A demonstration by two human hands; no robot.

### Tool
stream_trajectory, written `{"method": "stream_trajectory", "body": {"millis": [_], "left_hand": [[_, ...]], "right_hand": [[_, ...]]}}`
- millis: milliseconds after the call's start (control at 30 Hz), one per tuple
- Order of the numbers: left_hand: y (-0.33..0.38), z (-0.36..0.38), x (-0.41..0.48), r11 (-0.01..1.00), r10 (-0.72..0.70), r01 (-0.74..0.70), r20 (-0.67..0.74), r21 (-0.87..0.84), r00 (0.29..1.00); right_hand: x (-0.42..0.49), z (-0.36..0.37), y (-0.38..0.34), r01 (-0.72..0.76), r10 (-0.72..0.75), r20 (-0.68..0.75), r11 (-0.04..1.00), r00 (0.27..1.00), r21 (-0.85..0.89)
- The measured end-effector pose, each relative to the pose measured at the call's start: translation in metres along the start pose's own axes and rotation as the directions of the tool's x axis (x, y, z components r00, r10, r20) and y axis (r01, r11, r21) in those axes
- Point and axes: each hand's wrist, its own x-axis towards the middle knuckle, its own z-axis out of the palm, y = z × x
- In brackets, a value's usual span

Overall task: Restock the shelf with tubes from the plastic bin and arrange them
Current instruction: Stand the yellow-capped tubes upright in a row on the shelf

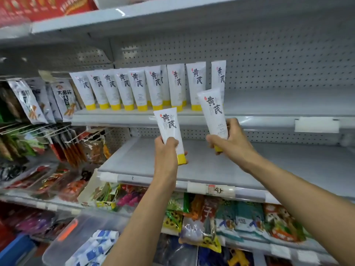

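Note:
Both my hands are raised toward the shelving, each with a white tube that has a yellow cap at the bottom. My left hand (166, 148) grips one tube (169, 125) around its lower half. My right hand (230, 140) grips a second tube (214, 112), held higher and tilted slightly left, just in front of the upper shelf (269, 104). A row of several matching tubes (138, 89) stands cap-down on that shelf, leaning against the pegboard. The clear plastic bin (80, 233) sits at the bottom left with blue and white packs inside.
The grey shelf (288, 166) lies bare below my hands. Snack bags (63, 98) hang on hooks at the left. Colourful packets (240, 217) fill the lower shelf. A red box (44, 6) sits on the top shelf.

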Motion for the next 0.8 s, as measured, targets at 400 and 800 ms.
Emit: {"method": "stream_trajectory", "body": {"millis": [400,800], "left_hand": [[0.014,0.053,0.024,0.981,0.149,-0.166,0.161,0.104,0.976],[0.005,0.066,0.071,0.963,0.228,-0.255,0.245,0.088,0.942]], "right_hand": [[0.077,-0.072,-0.028,0.070,-0.082,-0.276,0.996,0.958,-0.053],[0.152,-0.079,-0.005,-0.136,0.039,-0.274,0.928,0.961,-0.346]]}}
